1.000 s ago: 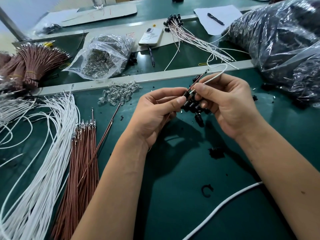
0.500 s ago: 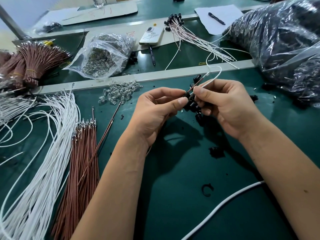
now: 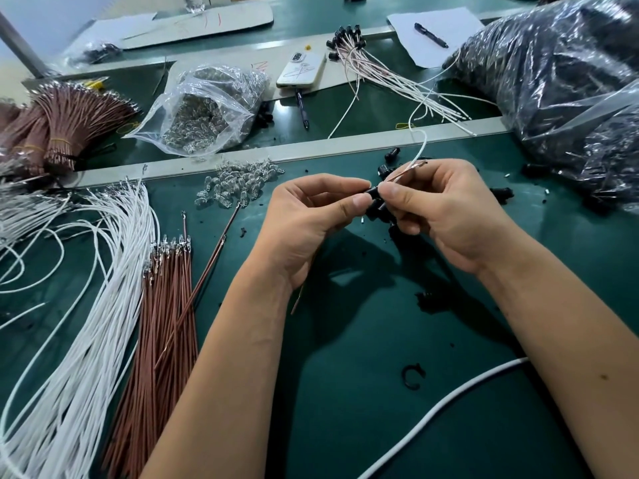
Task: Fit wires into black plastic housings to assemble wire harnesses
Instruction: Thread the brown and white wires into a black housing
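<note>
Between my two hands sits a small black plastic housing [image 3: 374,194], above the green mat. My left hand [image 3: 311,223] pinches its left end with thumb and fingers. My right hand [image 3: 446,209] pinches the right end, where a white wire [image 3: 420,152] and a brown wire [image 3: 406,171] come out and run up and back. More loose black housings [image 3: 385,169] lie on the mat just behind and under my hands, partly hidden by them.
White wires [image 3: 86,288] and brown wires [image 3: 162,305] lie in bundles at left. Clear LEDs [image 3: 238,184] are heaped behind my left hand, beside a bag of them [image 3: 207,112]. Finished harnesses [image 3: 380,70], a phone [image 3: 301,69] and a large dark bag [image 3: 560,84] lie behind. A white cable [image 3: 442,406] crosses front right.
The wires have gone deeper into the housing and now stick out shorter past my right fingers. Both hands stayed almost in place, fingertips drawn closer together.
</note>
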### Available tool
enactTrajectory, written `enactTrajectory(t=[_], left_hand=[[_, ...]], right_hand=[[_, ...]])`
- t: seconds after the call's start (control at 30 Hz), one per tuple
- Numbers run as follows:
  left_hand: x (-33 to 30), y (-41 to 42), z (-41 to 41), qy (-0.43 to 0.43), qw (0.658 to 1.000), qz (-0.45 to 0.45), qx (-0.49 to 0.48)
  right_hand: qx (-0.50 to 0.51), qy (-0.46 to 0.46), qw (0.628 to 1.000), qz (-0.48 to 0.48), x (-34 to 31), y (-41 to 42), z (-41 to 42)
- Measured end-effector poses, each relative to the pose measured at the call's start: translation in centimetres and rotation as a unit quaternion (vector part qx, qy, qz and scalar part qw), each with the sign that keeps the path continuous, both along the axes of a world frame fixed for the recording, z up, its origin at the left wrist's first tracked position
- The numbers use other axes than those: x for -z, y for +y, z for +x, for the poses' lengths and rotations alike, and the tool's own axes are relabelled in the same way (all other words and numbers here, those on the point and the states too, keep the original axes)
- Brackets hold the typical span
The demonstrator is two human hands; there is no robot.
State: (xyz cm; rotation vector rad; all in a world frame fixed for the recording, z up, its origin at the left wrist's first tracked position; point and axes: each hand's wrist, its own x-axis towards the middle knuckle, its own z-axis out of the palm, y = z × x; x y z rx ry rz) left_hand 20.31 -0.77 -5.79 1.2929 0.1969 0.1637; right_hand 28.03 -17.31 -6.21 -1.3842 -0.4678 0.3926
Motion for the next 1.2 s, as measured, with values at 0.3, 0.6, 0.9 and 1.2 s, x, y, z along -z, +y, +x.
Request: enactTrajectory(t=[0.3,0.6,0.9,1.2], left_hand=[[-0.04,-0.10,0.04,0.018,1.000,0.010,-0.018],[-0.01,0.26,-0.12,0.014,0.999,0.033,0.011],[-0.27,0.20,-0.24,0.013,0.997,0.054,0.054],[-0.33,0.35,-0.18,-0.003,0.999,0.002,0.044]], right_hand=[[0.054,-0.046,0.997,0.005,0.37,0.40,-0.06],[0.056,-0.219,0.966,-0.124,0.72,0.22,-0.17],[0.069,-0.112,0.991,-0.010,0.44,0.44,-0.19],[0.089,-0.085,0.992,0.017,0.51,0.70,-0.51]])
